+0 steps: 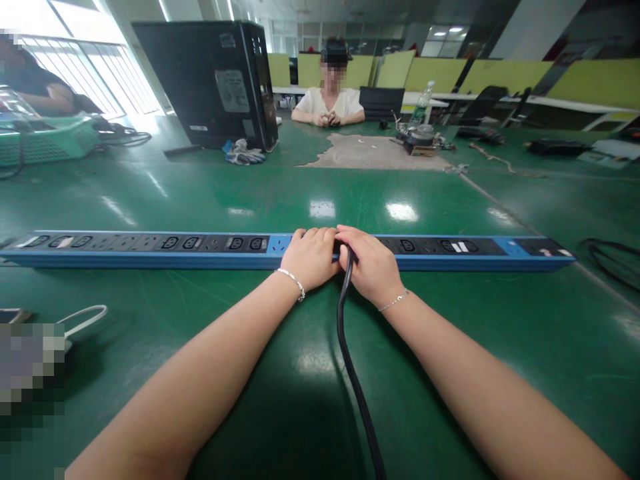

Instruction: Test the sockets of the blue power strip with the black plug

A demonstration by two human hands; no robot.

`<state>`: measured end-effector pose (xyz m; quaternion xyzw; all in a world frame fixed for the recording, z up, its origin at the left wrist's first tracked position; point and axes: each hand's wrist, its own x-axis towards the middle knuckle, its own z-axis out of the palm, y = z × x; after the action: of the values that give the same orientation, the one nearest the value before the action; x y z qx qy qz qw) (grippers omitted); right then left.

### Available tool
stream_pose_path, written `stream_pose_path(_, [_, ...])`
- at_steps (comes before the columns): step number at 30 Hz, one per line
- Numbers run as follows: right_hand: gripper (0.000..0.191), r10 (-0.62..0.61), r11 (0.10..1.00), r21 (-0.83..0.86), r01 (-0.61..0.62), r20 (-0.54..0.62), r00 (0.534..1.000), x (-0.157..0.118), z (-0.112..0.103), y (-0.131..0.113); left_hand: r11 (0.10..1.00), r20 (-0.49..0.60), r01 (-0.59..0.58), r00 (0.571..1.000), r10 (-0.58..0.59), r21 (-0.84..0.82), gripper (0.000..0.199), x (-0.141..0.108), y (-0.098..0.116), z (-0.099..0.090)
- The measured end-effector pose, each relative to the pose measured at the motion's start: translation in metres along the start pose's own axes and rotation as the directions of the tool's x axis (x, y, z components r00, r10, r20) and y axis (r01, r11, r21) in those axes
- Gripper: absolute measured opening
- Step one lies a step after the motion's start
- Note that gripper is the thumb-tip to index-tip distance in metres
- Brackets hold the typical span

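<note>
A long blue power strip (225, 260) with black sockets lies across the green table in front of me. My left hand (311, 259) is closed over its middle, fingers over the far edge and thumb on the near side. Right beside it, my right hand (371, 265) is curled around the upper end of a black power cord (345, 333). The cord's end, against the strip, is hidden by my fingers, so I cannot tell whether it sits in a socket. From there the cord runs down toward me between my forearms.
A black computer case (200, 87) stands at the back left, with gloves (243, 152) beside it. A green basket (45, 140) is at far left. A person (327, 103) sits opposite. Near a bottle (424, 103) lies a brown sheet (365, 152). Black cable (607, 257) coils at right.
</note>
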<state>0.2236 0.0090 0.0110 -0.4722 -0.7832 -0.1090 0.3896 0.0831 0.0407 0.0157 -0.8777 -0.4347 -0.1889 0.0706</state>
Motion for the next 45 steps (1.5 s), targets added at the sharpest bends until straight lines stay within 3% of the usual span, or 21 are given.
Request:
stream_pose_path(10, [0.028,-0.028,0.996,-0.086,0.032,0.046,0.999,-0.002,0.0,-0.004,1.0,0.007,0.027,1.0,-0.027,0.011,0.033,0.001,0.002,0.0])
stream_pose_path(17, [0.028,0.008,0.999,-0.044,-0.008,0.007,1.0,-0.002,0.001,-0.004,1.0,0.013,0.024,1.0,-0.024,0.018,0.031,0.001,0.003,-0.001])
stream_pose_path(30, [0.031,0.0,0.997,-0.083,0.005,0.064,0.998,-0.009,0.0,-0.006,1.0,0.044,0.024,0.999,-0.023,-0.015,0.034,0.001,0.001,-0.002])
stream_pose_path(45, [0.033,-0.004,0.996,-0.094,0.002,-0.02,1.0,-0.014,0.003,-0.007,1.0,0.059,0.008,0.998,-0.007,-0.026,0.036,0.001,-0.001,-0.003])
